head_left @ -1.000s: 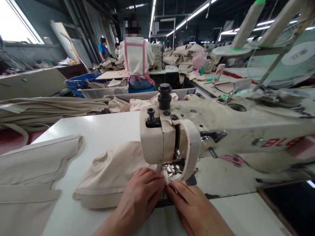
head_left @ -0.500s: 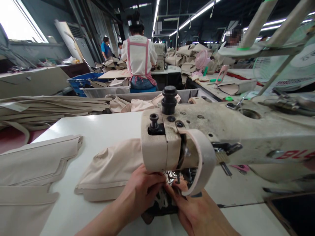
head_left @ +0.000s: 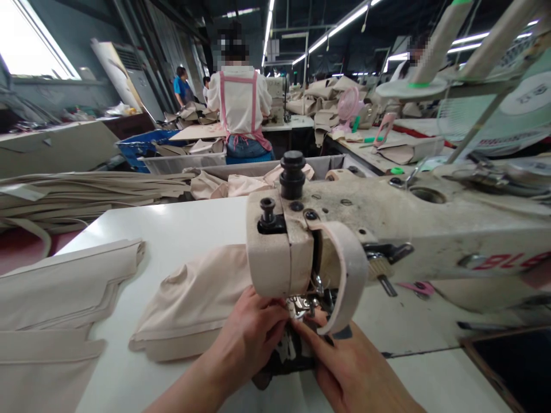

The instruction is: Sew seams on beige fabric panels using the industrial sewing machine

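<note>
A worn cream sewing machine [head_left: 387, 229] fills the middle and right of the head view, its head hanging over the needle area. A beige fabric piece [head_left: 193, 301] lies on the white table [head_left: 181, 229] and runs under the machine head. My left hand [head_left: 249, 341] rests on the fabric's right end with fingers curled and pinched at the presser foot [head_left: 303, 304]. My right hand [head_left: 344, 367] meets it from the right, fingers pressed together under the needle. What the fingertips pinch is partly hidden by the machine head.
A stack of folded beige pieces [head_left: 55, 298] lies at the left table edge. Long beige strips [head_left: 86, 192] pile behind the table. A person in a pink-strapped apron [head_left: 241, 109] sits at a far workstation, back turned. Thread cones stand at upper right.
Both hands have slid forward under the machine head, closer to the presser foot. The view shifted slightly; the fabric lies about where it was.
</note>
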The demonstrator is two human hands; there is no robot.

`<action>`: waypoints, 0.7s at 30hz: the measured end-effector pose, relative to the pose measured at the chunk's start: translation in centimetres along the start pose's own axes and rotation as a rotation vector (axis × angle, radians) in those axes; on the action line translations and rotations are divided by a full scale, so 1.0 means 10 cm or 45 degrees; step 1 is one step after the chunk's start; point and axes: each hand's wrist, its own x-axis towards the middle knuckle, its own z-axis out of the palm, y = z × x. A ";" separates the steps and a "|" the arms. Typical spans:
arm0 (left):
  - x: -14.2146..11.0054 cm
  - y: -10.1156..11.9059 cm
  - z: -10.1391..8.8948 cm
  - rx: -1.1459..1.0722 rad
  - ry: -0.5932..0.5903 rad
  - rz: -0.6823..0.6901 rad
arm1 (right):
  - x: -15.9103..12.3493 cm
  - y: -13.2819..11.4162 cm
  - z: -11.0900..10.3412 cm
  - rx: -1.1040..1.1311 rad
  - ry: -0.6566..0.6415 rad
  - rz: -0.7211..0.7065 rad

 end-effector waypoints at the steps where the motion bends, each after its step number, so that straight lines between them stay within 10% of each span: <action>1: 0.01 0.02 -0.02 0.011 -0.028 0.003 | 0.00 0.00 0.00 0.002 -0.022 0.013; 21: -0.04 -0.03 0.16 -0.127 0.217 -0.219 | 0.06 0.05 0.02 -0.143 0.027 -0.020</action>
